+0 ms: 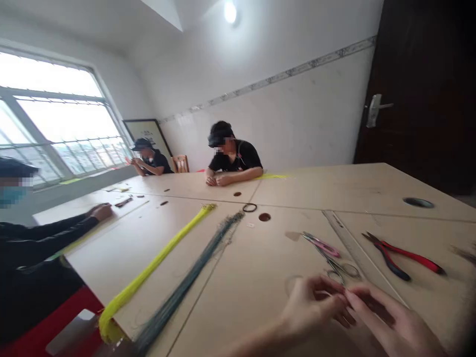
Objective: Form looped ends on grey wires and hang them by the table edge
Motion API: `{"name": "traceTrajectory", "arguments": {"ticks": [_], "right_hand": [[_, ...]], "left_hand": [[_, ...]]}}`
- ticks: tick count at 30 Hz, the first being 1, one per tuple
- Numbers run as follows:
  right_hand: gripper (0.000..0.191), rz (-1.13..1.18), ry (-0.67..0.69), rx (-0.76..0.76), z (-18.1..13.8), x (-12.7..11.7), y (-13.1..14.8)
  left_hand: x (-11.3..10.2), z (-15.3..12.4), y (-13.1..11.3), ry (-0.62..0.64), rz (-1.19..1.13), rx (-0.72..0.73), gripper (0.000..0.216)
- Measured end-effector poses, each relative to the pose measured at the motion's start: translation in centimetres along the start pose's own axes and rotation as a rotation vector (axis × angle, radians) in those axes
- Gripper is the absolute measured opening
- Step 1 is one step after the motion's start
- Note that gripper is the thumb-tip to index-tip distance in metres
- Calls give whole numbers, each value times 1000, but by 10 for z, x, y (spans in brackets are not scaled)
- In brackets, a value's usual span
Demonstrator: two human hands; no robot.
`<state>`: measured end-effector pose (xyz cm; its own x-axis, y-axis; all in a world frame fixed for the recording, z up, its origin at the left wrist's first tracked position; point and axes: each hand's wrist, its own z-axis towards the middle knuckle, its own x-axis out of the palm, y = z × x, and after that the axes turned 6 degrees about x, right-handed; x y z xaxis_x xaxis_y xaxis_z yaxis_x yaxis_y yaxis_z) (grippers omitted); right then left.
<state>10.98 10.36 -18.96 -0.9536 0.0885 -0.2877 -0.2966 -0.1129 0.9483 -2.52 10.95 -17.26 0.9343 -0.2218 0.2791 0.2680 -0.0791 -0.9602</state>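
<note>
From the head camera, low in the right part of the view: left hand (316,302) and right hand (390,322) close above the pale wooden counter (267,277), fingertips meeting between them. Fingers of both hands bent and drawn together as in a pinch, but blurred; cannot tell if closed on something thin or on nothing. Just beyond the fingertips, flat on the counter: steel scissors (336,265), rings toward the hands, blades pointing away. Beside the blades, a small pink-handled tool (324,244). Right of these, a clear ruler (347,240) lying slantwise, then pliers with red handles (403,257), well apart from the hands. Left of the hands, two long bundles side by side from the near edge toward the middle: a yellow bundle of strands (159,258) and a dark green bundle of strands (193,277). Near their far ends, a black ring (249,207) and a round hole (264,216) in the counter. At the far side, a seated person in a black shirt (232,158) with hands together on the counter; another person (148,158) near the window (55,119). At the left edge, a dark sleeve (48,238) with a co-worker's hand (102,212) on the counter. Behind at right, a dark door (420,89).
</note>
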Motion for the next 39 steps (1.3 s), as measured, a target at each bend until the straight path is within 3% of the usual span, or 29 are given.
{"name": "traceTrajectory", "arguments": {"ticks": [4,10,22,39], "right_hand": [[18,28,135,-49,-2,-15,26],[12,-22,117,-43,0,-16,35],[12,-1,103,-64,0,-15,33],[13,-70,57,-120,-2,-18,37]], "left_hand": [[-1,-4,-7,49,10,-19,36],[-2,-2,-13,66,122,18,21],[-5,-2,-13,81,288,20,22],[-5,-3,-13,71,243,96,19]]}}
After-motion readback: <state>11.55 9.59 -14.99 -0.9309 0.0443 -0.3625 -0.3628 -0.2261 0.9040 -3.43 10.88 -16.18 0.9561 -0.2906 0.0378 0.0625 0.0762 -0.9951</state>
